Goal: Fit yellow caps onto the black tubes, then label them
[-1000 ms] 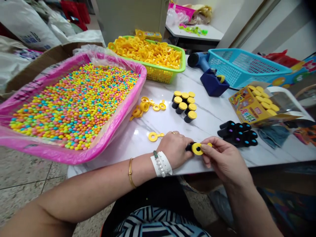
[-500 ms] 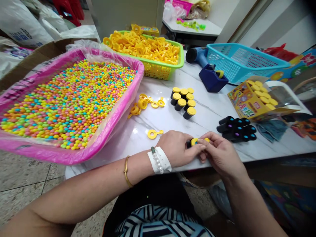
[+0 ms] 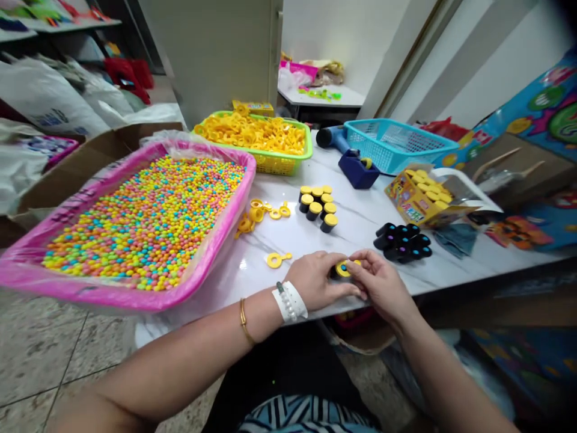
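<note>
My left hand (image 3: 315,282) is wrapped round a small black bottle close to the table's front edge. A yellow flip cap (image 3: 341,270) sits on top of the bottle, and something blue shows through its ring. The fingers of my right hand (image 3: 381,285) pinch the cap's lid flap at the right side. Much of the bottle's body is hidden by my fingers. Left of my hands lies one loose yellow cap (image 3: 278,260). Behind them stands a group of black bottles with shut yellow lids (image 3: 318,201). To the right, uncapped black bottles (image 3: 403,243) have blue or purple in their mouths.
A pink tray (image 3: 180,294) of coloured candy balls fills the left side. Behind are a green basket (image 3: 309,141) of yellow caps, a tape dispenser (image 3: 358,171) and a blue basket (image 3: 378,144). At right stands a yellow carton (image 3: 401,195) of capped bottles. More caps (image 3: 256,211) lie mid-table.
The camera view has tilted upward and shifted. My hands stay together at the bottle, and more of the cap's ring with the blue spot now shows between my fingers.
</note>
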`<action>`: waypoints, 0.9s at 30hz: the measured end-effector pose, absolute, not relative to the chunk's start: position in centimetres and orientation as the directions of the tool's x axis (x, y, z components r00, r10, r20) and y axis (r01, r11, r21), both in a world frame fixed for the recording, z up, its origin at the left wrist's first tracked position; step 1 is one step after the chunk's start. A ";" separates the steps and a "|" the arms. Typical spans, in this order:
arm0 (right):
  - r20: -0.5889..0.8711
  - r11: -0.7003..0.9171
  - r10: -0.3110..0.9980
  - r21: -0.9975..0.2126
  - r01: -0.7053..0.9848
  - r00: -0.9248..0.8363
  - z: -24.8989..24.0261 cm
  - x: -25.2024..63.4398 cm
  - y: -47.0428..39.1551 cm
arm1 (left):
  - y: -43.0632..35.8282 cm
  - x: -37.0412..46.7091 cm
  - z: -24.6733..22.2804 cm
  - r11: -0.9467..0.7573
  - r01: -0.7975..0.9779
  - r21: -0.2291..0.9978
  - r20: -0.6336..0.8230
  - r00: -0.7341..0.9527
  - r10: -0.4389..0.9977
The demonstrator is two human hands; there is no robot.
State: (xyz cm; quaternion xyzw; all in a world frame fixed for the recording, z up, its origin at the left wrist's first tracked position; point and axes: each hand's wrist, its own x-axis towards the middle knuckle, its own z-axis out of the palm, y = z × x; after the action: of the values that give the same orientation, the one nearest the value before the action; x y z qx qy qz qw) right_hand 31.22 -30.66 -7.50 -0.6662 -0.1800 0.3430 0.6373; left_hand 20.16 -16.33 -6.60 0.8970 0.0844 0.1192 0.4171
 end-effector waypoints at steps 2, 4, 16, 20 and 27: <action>-0.211 -0.035 0.667 -0.967 -0.253 0.714 -7.4 31.3 -31.0 | -16.6 20.2 -7.0 -0.698 0.051 0.714 0.172 0.954 0.245; -0.232 0.028 0.676 -0.940 -0.339 0.700 -7.1 31.6 -31.2 | -16.6 20.4 -7.2 -0.712 0.066 0.699 0.160 0.956 0.245; -0.515 -0.445 0.794 -0.854 -0.267 0.322 -4.5 33.6 -29.9 | -16.5 21.3 -6.3 -0.775 0.149 0.614 0.026 0.978 0.209; -0.561 -0.482 0.776 -0.822 -0.304 0.288 -4.5 33.5 -29.7 | -16.5 21.3 -6.1 -0.797 0.171 0.579 -0.039 0.982 0.183; -0.462 -0.413 0.808 -0.887 -0.208 0.366 -5.0 32.9 -29.8 | -16.7 21.3 -6.5 -0.820 0.200 0.537 -0.005 0.972 0.233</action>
State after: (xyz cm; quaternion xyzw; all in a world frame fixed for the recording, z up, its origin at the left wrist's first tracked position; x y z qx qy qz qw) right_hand 32.94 -29.84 -5.00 -0.6638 -0.2260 0.5157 0.4923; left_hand 21.32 -16.68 -6.49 0.9534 0.1136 0.0305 0.2778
